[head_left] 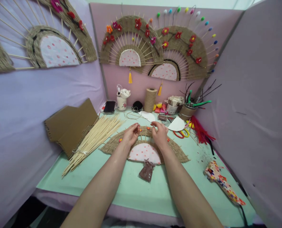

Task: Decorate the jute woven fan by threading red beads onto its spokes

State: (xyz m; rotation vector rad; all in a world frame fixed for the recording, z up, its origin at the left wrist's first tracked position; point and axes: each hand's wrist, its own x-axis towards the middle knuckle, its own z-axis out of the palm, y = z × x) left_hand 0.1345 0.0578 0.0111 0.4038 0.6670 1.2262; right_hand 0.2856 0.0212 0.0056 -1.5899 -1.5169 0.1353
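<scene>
Jute-woven half-round fan with a pink-dotted white fabric centre (144, 152) lies flat on the mint-green table top (122, 186), in the middle and just ahead of both forearms, with its bare stick ends pointing away from the person. Left hand (131, 134) rests on the fan's upper left edge, its fingers curled in and their tips closed on a small orange bead (138, 129). Right hand (160, 133) sits on the upper right edge with thumb and forefinger pressed together; what they pinch is too small to tell. A brown sheer drawstring pouch (146, 171) touches the fan's near edge. A bundle of pale bamboo skewers (94, 137) lies to the left, with red-and-yellow-handled scissors (182, 133) to the right.
</scene>
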